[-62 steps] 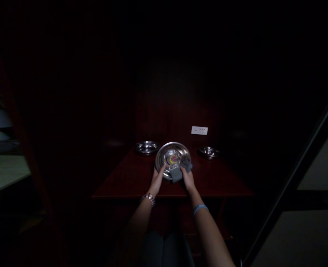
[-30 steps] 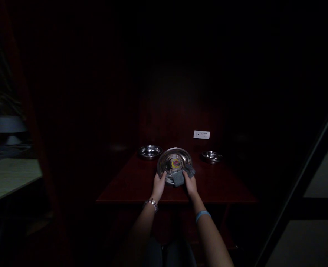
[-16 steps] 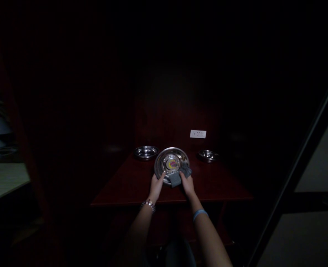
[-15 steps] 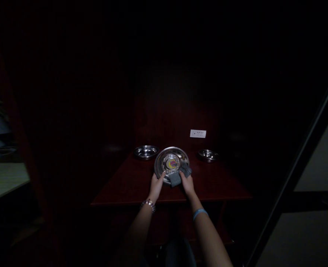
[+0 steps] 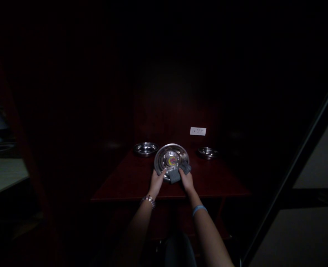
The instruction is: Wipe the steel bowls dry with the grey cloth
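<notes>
A round, shiny metal plate [image 5: 164,152] with a yellow and pink sticker at its centre is held tilted up above the dark red tabletop. My left hand [image 5: 156,182] grips its lower left rim, thumb on the inner face and fingers hidden behind. Against the lower right rim, my right hand [image 5: 186,180] pinches a grey cloth [image 5: 175,176] together with the plate. Part of the cloth lies over the plate's inner face and part hangs past the rim.
On the red table [image 5: 119,187], a metal bowl [image 5: 146,149] stands at the back left and a smaller one [image 5: 207,153] at the back right. A white socket panel [image 5: 197,131] is on the back wall. At far left is a pale surface [image 5: 5,175].
The whole scene has shifted slightly up in the picture. Both hands keep their hold on the plate and cloth, with hardly any other difference.
</notes>
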A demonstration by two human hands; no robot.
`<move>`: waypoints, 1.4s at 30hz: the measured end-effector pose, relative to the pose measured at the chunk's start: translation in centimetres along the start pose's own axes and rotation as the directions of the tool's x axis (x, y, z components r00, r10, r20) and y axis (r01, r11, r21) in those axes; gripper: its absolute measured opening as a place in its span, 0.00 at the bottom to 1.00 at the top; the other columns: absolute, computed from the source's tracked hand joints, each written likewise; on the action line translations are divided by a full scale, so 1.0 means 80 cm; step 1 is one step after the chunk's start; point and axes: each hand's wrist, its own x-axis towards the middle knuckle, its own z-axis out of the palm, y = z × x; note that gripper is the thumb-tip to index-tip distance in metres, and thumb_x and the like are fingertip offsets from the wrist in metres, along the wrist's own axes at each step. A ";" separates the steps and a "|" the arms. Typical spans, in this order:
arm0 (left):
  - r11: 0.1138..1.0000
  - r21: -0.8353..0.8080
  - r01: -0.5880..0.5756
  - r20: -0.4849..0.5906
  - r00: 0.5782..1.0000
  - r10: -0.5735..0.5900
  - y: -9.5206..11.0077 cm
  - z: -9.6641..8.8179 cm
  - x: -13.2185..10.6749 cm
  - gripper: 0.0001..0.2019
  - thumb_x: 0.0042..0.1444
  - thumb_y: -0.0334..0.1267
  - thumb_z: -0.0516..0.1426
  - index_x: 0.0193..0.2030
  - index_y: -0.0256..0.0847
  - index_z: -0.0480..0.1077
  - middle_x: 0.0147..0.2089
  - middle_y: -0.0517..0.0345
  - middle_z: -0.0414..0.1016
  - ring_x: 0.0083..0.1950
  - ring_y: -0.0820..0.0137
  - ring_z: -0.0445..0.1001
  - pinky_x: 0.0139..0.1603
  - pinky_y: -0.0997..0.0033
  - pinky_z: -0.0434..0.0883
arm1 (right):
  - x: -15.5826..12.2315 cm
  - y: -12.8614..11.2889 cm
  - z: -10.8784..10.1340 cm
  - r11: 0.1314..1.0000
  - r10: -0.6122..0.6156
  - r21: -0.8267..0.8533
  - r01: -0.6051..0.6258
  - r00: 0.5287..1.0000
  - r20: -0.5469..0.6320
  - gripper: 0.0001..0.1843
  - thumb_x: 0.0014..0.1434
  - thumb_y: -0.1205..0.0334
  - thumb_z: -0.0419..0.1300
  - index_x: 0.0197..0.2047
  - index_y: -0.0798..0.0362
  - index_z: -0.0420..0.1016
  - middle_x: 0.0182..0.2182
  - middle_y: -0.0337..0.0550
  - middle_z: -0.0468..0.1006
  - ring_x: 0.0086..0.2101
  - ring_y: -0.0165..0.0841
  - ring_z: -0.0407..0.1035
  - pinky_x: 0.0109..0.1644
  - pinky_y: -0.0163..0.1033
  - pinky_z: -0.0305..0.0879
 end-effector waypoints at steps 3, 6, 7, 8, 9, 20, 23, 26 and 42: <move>1.000 -0.007 0.006 -0.001 1.000 -0.006 0.000 0.000 0.000 0.25 0.51 0.40 0.63 0.56 0.39 0.67 0.57 0.46 0.73 0.59 0.60 0.71 0.64 0.58 0.62 | 0.000 0.000 0.000 1.000 0.012 -0.012 -0.012 1.000 -0.004 0.22 0.53 0.50 0.60 0.48 0.50 0.77 0.47 0.43 0.80 0.50 0.40 0.73 0.59 0.44 0.64; 1.000 -0.020 0.005 -0.003 1.000 -0.005 0.001 0.001 0.000 0.26 0.50 0.39 0.63 0.56 0.39 0.67 0.58 0.46 0.73 0.59 0.60 0.71 0.64 0.59 0.62 | -0.001 -0.002 -0.001 1.000 0.007 0.004 -0.007 1.000 -0.002 0.22 0.53 0.50 0.60 0.48 0.50 0.78 0.46 0.42 0.81 0.50 0.40 0.73 0.59 0.44 0.65; 1.000 -0.023 0.005 -0.003 1.000 -0.005 0.001 0.001 0.000 0.26 0.50 0.39 0.64 0.56 0.38 0.67 0.57 0.46 0.73 0.59 0.60 0.71 0.64 0.59 0.62 | -0.001 -0.002 0.000 1.000 0.002 0.013 -0.002 1.000 -0.002 0.22 0.52 0.50 0.60 0.48 0.50 0.78 0.46 0.42 0.81 0.50 0.40 0.73 0.59 0.44 0.64; 1.000 -0.025 0.005 -0.004 1.000 -0.006 0.000 0.001 0.000 0.26 0.50 0.39 0.64 0.56 0.38 0.67 0.57 0.46 0.73 0.58 0.60 0.71 0.64 0.58 0.62 | -0.001 -0.002 0.000 1.000 -0.002 0.020 0.002 1.000 -0.003 0.22 0.52 0.50 0.60 0.48 0.50 0.78 0.47 0.42 0.80 0.50 0.40 0.73 0.59 0.44 0.64; 1.000 -0.025 0.006 -0.006 1.000 -0.006 0.000 0.001 0.000 0.25 0.50 0.39 0.64 0.55 0.38 0.67 0.57 0.46 0.73 0.58 0.60 0.71 0.63 0.58 0.63 | -0.001 -0.002 0.000 1.000 -0.004 0.026 0.004 1.000 -0.005 0.22 0.52 0.50 0.60 0.48 0.50 0.78 0.47 0.42 0.80 0.50 0.40 0.73 0.59 0.44 0.64; 1.000 0.015 -0.001 0.003 1.000 0.001 -0.001 0.000 0.002 0.20 0.50 0.40 0.63 0.50 0.38 0.71 0.53 0.47 0.76 0.56 0.61 0.73 0.62 0.57 0.64 | 0.000 -0.002 0.000 0.999 0.026 0.024 -0.026 1.000 -0.001 0.23 0.53 0.49 0.60 0.48 0.52 0.77 0.49 0.46 0.79 0.51 0.41 0.72 0.59 0.45 0.63; 1.000 0.019 0.010 0.016 1.000 -0.010 -0.004 -0.001 0.003 0.19 0.50 0.40 0.63 0.49 0.38 0.71 0.53 0.47 0.76 0.56 0.61 0.73 0.63 0.57 0.63 | -0.002 -0.005 -0.001 0.999 0.038 0.023 -0.038 0.999 -0.010 0.23 0.53 0.49 0.60 0.48 0.52 0.78 0.48 0.46 0.80 0.51 0.41 0.72 0.59 0.45 0.63; 1.000 0.009 0.017 0.021 1.000 -0.017 -0.004 -0.001 0.003 0.19 0.50 0.40 0.63 0.49 0.38 0.71 0.53 0.47 0.76 0.56 0.60 0.73 0.62 0.56 0.63 | -0.003 -0.007 0.000 0.999 0.037 0.024 -0.036 0.999 -0.006 0.22 0.52 0.49 0.60 0.47 0.52 0.78 0.47 0.45 0.80 0.50 0.41 0.73 0.59 0.45 0.63; 1.000 0.002 0.028 0.006 1.000 -0.028 -0.008 -0.001 0.006 0.19 0.50 0.39 0.62 0.50 0.38 0.71 0.54 0.47 0.76 0.57 0.61 0.72 0.61 0.59 0.64 | -0.003 -0.004 -0.001 0.999 0.035 0.019 -0.034 0.999 -0.004 0.22 0.53 0.49 0.61 0.47 0.52 0.78 0.48 0.45 0.80 0.50 0.40 0.73 0.58 0.44 0.64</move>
